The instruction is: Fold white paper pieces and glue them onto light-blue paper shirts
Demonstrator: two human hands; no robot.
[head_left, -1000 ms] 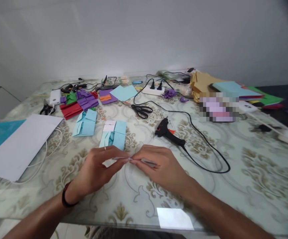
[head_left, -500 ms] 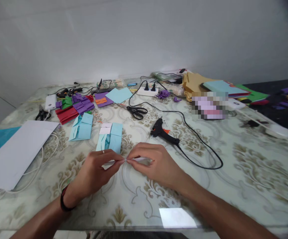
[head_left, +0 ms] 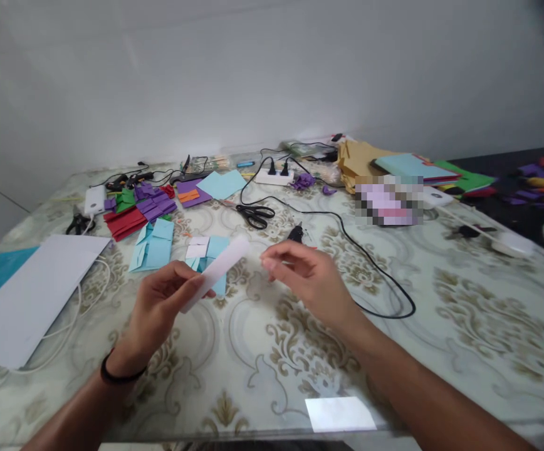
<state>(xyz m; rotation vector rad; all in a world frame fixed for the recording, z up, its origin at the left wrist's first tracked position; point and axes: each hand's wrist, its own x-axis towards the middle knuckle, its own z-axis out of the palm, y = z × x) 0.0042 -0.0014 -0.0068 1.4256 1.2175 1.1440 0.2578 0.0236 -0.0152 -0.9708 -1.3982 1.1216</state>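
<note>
A white paper strip [head_left: 225, 263] slants up and right from my left hand [head_left: 162, 307], pinched near its lower end between thumb and fingers. My right hand [head_left: 307, 279] hovers just right of the strip's upper end, thumb and fingertips together, with nothing showing between them. Behind the strip, partly covered, lies a folded light blue paper piece [head_left: 220, 245] with a small white square [head_left: 198, 246] on it. Another folded light blue piece [head_left: 159, 247] rests to its left. The black glue gun [head_left: 295, 233] is mostly hidden behind my right hand.
Black scissors [head_left: 254, 216] lie beyond my hands, near a white power strip [head_left: 274, 176]. Folded red [head_left: 124, 222] and purple papers [head_left: 155, 205] sit at the back left. White sheets [head_left: 41, 294] lie at the left. The glue gun's cable [head_left: 387, 275] loops across the right side.
My hands have come apart. My left hand now holds the white strip tilted upward, and my right hand has let go of it and risen slightly to the right.
</note>
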